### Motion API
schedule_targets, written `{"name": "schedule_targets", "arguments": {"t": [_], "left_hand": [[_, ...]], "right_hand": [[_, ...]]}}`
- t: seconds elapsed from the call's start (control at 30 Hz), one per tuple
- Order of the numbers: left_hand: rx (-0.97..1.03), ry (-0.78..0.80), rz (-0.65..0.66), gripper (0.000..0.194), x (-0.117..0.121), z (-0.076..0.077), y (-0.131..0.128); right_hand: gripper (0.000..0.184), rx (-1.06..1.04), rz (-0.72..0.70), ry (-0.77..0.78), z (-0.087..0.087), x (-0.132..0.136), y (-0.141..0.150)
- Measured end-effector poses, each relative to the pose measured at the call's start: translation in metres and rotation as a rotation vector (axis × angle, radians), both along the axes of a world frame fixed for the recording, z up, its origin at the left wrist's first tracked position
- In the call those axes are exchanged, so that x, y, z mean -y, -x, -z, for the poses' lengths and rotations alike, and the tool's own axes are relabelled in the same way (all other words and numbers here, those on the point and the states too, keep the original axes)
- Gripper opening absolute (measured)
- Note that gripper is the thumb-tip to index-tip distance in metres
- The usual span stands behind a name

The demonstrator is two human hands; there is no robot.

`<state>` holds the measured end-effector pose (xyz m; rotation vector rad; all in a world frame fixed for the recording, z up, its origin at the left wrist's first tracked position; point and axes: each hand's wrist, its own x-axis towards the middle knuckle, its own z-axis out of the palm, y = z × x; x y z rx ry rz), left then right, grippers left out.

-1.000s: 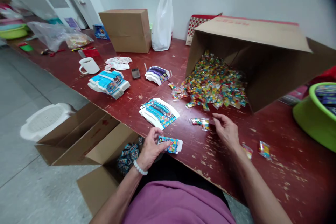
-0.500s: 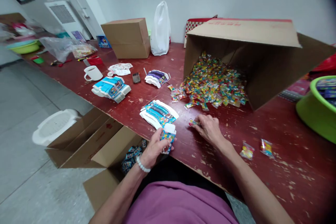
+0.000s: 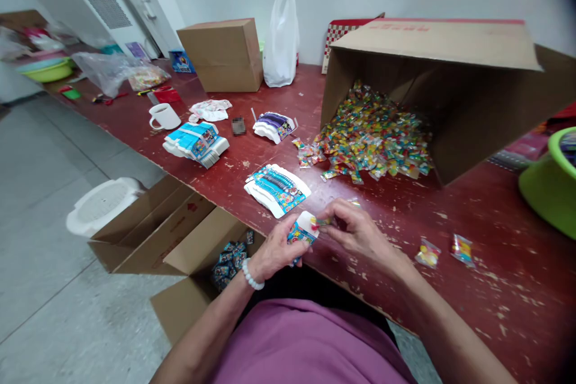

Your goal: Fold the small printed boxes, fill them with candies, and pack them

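Observation:
My left hand [image 3: 279, 247] is wrapped round a small blue printed box [image 3: 302, 231] whose white flap stands open at the top. Between the fingertips of my right hand [image 3: 357, 229] is a small candy packet [image 3: 320, 223], touching the mouth of that box. A fanned stack of flat blue cartons [image 3: 276, 189] lies just beyond my left hand. Loose candy packets [image 3: 378, 132] spill out of a big cardboard box [image 3: 486, 114] lying on its side. Two more packets [image 3: 427, 253] rest near my right forearm.
The red table [image 3: 504, 288] also bears a bundle of blue cartons [image 3: 198, 143], purple cartons [image 3: 274, 126], a mug [image 3: 164, 116], a closed carton [image 3: 220, 57] and a white bag [image 3: 281, 42]. A green basin [image 3: 549, 186] stands right. Below, an open box [image 3: 180, 306] holds filled boxes [image 3: 231, 261].
My right hand has carried the candy packet left to the box's open top. My left hand has shifted slightly right with the box, and the whole view has turned a little.

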<state>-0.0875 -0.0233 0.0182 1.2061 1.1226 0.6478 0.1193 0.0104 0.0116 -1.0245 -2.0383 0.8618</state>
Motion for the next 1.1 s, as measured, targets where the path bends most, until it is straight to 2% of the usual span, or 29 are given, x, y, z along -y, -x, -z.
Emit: {"name": "schedule_targets", "arguments": {"t": [0.07,0.17,0.23,0.3,0.43,0.63,0.77,0.93,1.03,1.1], "left_hand": [[0.072,0.047,0.002,0.033,0.0,0.002,0.001],[0.127,0.092,-0.032,0.038,0.001,0.006,0.002],[0.159,0.118,-0.047,0.039,0.002,0.007,0.002],[0.189,0.142,-0.048,0.04,0.003,0.007,0.002],[0.213,0.177,-0.051,0.042,0.005,0.004,0.002],[0.203,0.181,-0.031,0.044,0.008,0.006,0.003],[0.193,0.171,-0.026,0.043,0.008,0.008,0.003],[0.15,0.126,-0.028,0.04,0.008,0.006,0.003],[0.148,0.093,-0.03,0.038,0.008,0.005,-0.001],[0.24,0.114,-0.069,0.034,0.008,0.006,-0.004]], "right_hand": [[0.007,-0.057,-0.051,0.136,-0.002,0.002,0.0],[0.03,-0.237,-0.08,0.377,-0.003,0.007,0.003],[0.043,-0.394,-0.015,0.482,-0.002,0.009,0.006],[0.046,-0.503,0.071,0.547,0.002,0.009,0.009],[0.043,-0.531,0.159,0.633,0.009,0.006,0.01],[0.041,-0.488,0.165,0.652,0.008,0.004,0.008],[0.037,-0.455,0.152,0.602,0.005,0.005,0.006],[0.035,-0.463,0.204,0.526,0.008,0.005,0.008],[0.022,-0.339,0.114,0.438,0.005,0.008,0.013],[0.016,-0.215,0.02,0.32,0.0,0.01,0.015]]}}
